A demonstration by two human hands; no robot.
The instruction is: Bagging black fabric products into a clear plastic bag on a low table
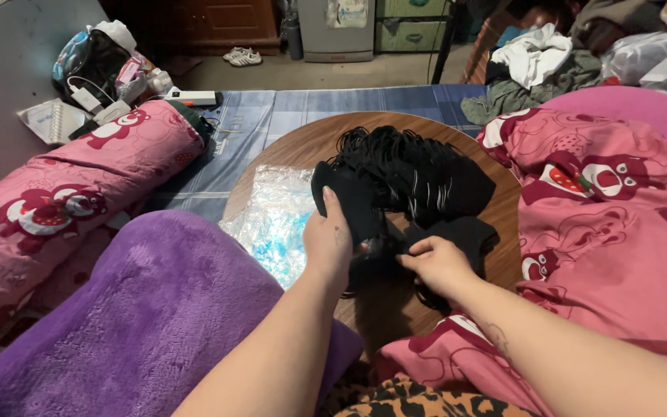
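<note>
A pile of masks [411, 174] lies on the round desk [303, 147], with a plastic bag [272, 216] to its left. A bolster [71, 193] lies left of the desk, a blanket [611, 216] to its right, and clothes [534, 58] behind.

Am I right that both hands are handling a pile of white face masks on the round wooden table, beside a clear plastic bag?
Not quite: the masks are black, not white, as the head view shows. The rest holds: the left hand and right hand both handle the pile on the round wooden table, beside the clear plastic bag.
</note>
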